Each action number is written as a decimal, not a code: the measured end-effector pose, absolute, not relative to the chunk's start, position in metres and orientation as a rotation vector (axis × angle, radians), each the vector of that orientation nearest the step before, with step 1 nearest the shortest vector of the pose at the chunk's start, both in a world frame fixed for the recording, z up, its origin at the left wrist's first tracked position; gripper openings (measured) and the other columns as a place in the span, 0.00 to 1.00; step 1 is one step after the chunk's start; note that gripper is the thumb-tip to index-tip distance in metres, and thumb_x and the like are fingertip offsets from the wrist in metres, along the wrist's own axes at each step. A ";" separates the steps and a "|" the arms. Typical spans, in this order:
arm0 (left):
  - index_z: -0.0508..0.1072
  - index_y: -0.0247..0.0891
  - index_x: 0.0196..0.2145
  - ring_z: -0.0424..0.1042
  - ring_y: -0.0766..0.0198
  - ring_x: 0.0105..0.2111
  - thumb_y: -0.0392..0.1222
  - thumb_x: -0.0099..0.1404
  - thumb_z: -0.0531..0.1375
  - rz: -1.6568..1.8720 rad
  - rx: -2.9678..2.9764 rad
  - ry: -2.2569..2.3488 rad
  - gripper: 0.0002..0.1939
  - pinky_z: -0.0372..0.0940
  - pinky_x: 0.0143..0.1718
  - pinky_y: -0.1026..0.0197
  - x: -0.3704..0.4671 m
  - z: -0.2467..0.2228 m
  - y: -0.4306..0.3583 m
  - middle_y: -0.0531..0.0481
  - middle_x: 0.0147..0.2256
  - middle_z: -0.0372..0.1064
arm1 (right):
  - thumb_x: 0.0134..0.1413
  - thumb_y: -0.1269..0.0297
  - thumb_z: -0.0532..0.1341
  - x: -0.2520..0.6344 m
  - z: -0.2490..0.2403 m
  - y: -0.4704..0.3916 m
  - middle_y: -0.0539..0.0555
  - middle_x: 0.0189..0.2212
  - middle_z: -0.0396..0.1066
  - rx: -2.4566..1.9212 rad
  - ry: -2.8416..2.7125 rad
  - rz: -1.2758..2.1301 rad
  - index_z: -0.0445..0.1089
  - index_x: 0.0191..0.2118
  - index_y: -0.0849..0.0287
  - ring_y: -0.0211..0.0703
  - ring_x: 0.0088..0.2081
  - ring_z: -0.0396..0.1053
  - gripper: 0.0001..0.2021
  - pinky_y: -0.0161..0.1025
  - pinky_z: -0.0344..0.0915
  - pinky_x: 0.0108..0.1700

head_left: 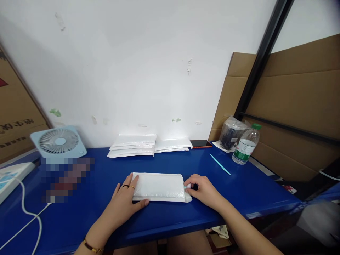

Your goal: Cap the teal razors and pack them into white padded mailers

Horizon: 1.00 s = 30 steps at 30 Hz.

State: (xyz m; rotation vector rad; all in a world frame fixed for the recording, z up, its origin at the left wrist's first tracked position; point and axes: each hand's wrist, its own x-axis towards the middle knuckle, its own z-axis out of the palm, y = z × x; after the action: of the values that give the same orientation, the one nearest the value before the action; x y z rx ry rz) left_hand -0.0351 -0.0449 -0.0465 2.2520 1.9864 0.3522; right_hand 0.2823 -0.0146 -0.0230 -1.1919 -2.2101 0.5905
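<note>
I have a white bubble mailer [159, 186] near the front edge of the counter [172, 163]; my left hand [123, 200] rests fingers spread on its left end, my right hand's [203, 189] fingers pinching a small pale item [188, 186] opposite.

I have my blue table [170, 163] carrying one white mailer [159, 186] near its front edge, mailer stacks [132, 146] along its back edge and a bottle [243, 152] toward its back-right corner.
</note>
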 end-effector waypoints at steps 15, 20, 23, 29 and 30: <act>0.59 0.50 0.57 0.39 0.48 0.62 0.49 0.63 0.47 0.431 2.343 2.207 0.24 0.40 0.57 0.38 -0.033 -0.055 -0.058 0.49 0.62 0.44 | 0.38 0.81 0.54 0.285 -0.011 0.008 0.55 0.55 0.56 -0.943 -2.593 0.466 0.66 0.50 0.52 0.49 0.56 0.54 0.29 0.45 0.56 0.53; 0.63 0.48 0.55 0.37 0.48 0.62 0.34 0.61 0.46 0.560 2.405 2.252 0.25 0.36 0.58 0.37 -0.025 -0.043 -0.048 0.49 0.60 0.49 | 0.43 0.75 0.57 0.281 -0.012 -0.012 0.54 0.43 0.64 -0.892 -2.567 0.502 0.69 0.44 0.52 0.43 0.44 0.63 0.20 0.40 0.61 0.46; 0.62 0.46 0.55 0.48 0.52 0.60 0.36 0.62 0.47 0.695 2.448 1.876 0.23 0.45 0.58 0.42 -0.007 -0.031 -0.066 0.49 0.60 0.50 | 0.47 0.71 0.58 0.274 -0.014 -0.036 0.54 0.36 0.66 -0.874 -2.559 0.466 0.69 0.42 0.54 0.43 0.39 0.63 0.14 0.39 0.61 0.42; 0.68 0.42 0.44 0.61 0.51 0.52 0.49 0.52 0.62 0.859 2.429 1.461 0.21 0.62 0.49 0.50 0.035 -0.036 -0.115 0.44 0.51 0.62 | 0.56 0.64 0.54 0.272 -0.024 -0.061 0.55 0.32 0.66 -0.874 -2.594 0.389 0.69 0.43 0.54 0.43 0.36 0.62 0.11 0.40 0.59 0.39; 0.69 0.42 0.41 0.61 0.52 0.52 0.46 0.54 0.61 0.880 2.453 1.462 0.16 0.62 0.49 0.50 0.039 -0.039 -0.118 0.45 0.48 0.64 | 0.55 0.62 0.55 0.272 -0.024 -0.061 0.56 0.35 0.66 -0.879 -2.593 0.371 0.69 0.43 0.53 0.44 0.37 0.62 0.10 0.41 0.59 0.40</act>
State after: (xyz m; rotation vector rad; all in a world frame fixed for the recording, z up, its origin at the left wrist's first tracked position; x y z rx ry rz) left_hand 0.0392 -0.1176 -0.0390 2.4532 1.4624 0.8805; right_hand 0.2718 -0.0606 -0.0237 -0.8793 -2.5926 0.3708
